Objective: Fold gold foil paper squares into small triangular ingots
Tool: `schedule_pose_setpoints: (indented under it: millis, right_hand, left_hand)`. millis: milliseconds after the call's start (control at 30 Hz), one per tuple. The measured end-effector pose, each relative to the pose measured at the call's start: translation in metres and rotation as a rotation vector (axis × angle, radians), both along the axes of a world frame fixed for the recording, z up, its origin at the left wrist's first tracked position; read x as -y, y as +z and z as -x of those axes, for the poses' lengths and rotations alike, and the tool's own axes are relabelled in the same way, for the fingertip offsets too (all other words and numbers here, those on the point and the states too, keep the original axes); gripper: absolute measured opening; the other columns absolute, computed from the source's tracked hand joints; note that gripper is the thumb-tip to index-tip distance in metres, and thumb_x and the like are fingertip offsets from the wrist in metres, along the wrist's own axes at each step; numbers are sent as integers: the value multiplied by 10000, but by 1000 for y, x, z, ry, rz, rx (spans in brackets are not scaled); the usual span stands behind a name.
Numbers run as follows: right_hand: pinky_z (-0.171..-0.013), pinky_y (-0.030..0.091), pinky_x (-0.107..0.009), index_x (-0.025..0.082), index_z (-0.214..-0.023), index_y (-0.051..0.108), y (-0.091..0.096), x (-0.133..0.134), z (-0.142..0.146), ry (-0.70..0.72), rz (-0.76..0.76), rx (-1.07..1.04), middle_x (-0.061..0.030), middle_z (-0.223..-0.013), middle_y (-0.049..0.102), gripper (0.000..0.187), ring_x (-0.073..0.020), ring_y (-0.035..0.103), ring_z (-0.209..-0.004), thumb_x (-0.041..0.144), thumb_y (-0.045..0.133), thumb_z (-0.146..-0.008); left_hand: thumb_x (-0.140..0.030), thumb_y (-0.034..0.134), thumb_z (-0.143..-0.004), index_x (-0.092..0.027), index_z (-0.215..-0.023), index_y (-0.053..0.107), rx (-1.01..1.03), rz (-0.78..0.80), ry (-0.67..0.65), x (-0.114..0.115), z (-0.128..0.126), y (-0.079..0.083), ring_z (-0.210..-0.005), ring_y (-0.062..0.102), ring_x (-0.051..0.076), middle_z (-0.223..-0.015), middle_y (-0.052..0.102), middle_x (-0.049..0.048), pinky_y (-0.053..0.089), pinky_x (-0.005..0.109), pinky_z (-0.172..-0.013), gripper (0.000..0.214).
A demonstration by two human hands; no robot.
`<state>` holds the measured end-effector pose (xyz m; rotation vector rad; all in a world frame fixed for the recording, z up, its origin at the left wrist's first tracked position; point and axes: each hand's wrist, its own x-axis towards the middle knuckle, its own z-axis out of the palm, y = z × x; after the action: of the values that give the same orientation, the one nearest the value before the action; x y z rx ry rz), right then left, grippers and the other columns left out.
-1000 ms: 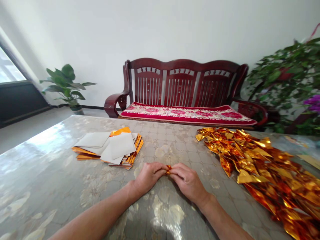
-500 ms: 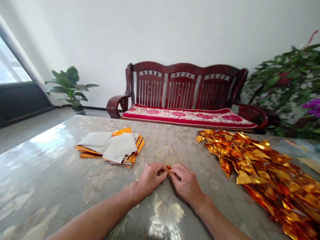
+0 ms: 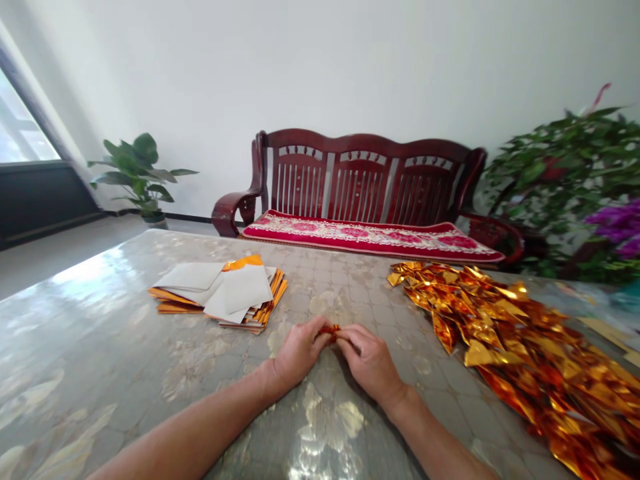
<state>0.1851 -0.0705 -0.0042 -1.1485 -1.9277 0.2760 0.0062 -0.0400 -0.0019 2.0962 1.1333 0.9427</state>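
Note:
My left hand (image 3: 299, 353) and my right hand (image 3: 369, 362) meet at the middle of the table, fingers pinched together on a small folded piece of gold foil paper (image 3: 329, 330). Only a bit of the orange-gold foil shows between the fingertips. Both hands rest on the table top (image 3: 100, 347). To the left lies a stack of square foil sheets (image 3: 223, 293), white sides up with gold edges. To the right spreads a large heap of folded gold foil pieces (image 3: 520, 340).
The table has a glossy patterned cover. Behind it stands a dark red wooden bench (image 3: 365, 187) with a red cushion. A potted plant (image 3: 137, 177) is at the back left by a window; leafy plants with purple flowers (image 3: 575, 187) stand at the right.
The hands have stayed together on the foil piece, fingers working it slightly. The view has shifted a little, so everything sits a bit lower and to the left.

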Motion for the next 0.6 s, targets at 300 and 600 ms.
schedule_pose_setpoints:
  millis: [300, 600]
  right_hand:
    - [-843, 568, -303, 251, -1174, 655, -3, -3, -4, -93, 87, 25, -29, -1070, 756, 290, -186, 726, -941, 193, 527, -920]
    - [-787, 575, -299, 264, -1052, 742, 5, -4, -7, -164, 182, 77, -15, -984, 781, 259, -207, 746, -879, 182, 556, -891]
  left_hand:
    - [-219, 549, -916, -245, -1205, 641, -24, 30, 82, -4, 1, -4, -918, 717, 173, -1021, 769, 8, 537, 256, -836, 304]
    - [-186, 565, -911, -262, -1069, 739, 28, -2, 85, -5, 0, -5, -938, 718, 155, -1038, 774, -10, 528, 217, -838, 247]
